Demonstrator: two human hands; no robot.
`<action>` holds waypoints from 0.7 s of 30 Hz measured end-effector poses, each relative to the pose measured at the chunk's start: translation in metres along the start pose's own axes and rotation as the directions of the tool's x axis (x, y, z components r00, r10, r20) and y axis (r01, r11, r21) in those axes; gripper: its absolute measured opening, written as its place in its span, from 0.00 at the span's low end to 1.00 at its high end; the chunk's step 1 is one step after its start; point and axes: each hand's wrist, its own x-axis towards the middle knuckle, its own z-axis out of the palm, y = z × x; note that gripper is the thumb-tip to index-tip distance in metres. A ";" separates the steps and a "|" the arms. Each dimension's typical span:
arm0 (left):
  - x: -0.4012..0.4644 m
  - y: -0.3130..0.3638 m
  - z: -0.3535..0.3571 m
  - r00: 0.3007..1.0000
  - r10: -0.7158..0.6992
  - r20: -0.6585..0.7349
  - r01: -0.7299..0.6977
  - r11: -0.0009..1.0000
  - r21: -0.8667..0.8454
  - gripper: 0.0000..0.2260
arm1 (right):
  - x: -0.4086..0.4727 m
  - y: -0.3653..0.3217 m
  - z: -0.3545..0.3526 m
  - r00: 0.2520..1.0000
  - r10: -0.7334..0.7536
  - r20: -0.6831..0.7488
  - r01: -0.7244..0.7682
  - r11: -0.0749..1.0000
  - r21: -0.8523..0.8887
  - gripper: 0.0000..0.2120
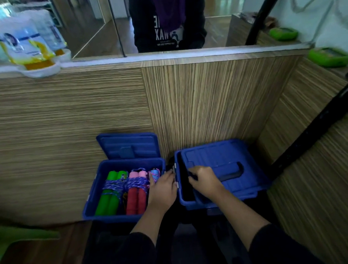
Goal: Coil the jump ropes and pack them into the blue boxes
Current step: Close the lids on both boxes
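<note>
Two blue boxes stand side by side against a wooden panel. The left blue box [92, 202] is open, its lid [129, 146] leaning back. Inside lie coiled jump ropes: one with green handles [110, 197], one with pink and red handles [137, 194], one with light blue handles [154, 174] at the right wall. My left hand [162, 191] rests with straight fingers over the box's right edge, beside the light blue rope. The right blue box [223, 200] has its lid [217, 160] lying nearly closed, a dark gap at its left. My right hand [205, 180] grips the lid's left edge near the black handle [233, 173].
A wooden counter wall rises behind the boxes, with a mirror or glass above showing a person in dark clothes. Plastic packets [25, 44] sit on the ledge at left, green objects [329, 56] at right. A black strap or pole [314, 128] slants down the right side.
</note>
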 end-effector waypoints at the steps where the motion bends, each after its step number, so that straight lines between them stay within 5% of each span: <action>1: 0.000 0.000 0.000 1.000 0.014 -0.007 -0.014 1.000 -0.001 0.19 | -0.002 0.007 -0.001 0.998 -0.047 -0.038 0.046 0.999 -0.010 0.13; 4: 0.002 0.000 0.001 1.000 0.024 -0.008 -0.024 1.000 -0.005 0.19 | -0.011 0.031 -0.010 0.961 -0.130 -0.245 0.070 0.968 -0.241 0.21; 10: 0.002 -0.013 0.007 0.991 0.050 -0.122 -0.047 0.998 0.029 0.17 | -0.018 0.047 -0.004 0.984 0.169 0.062 -0.144 0.946 -0.291 0.47; 15: 0.006 -0.020 0.010 0.986 0.080 -0.148 -0.067 0.994 0.091 0.17 | -0.006 0.023 0.010 0.968 0.226 0.108 -0.184 0.934 -0.308 0.32; 21: 0.012 -0.011 0.011 1.000 -0.009 -0.018 0.010 0.999 0.037 0.17 | -0.011 0.018 0.014 0.963 0.250 0.103 -0.203 0.920 -0.334 0.34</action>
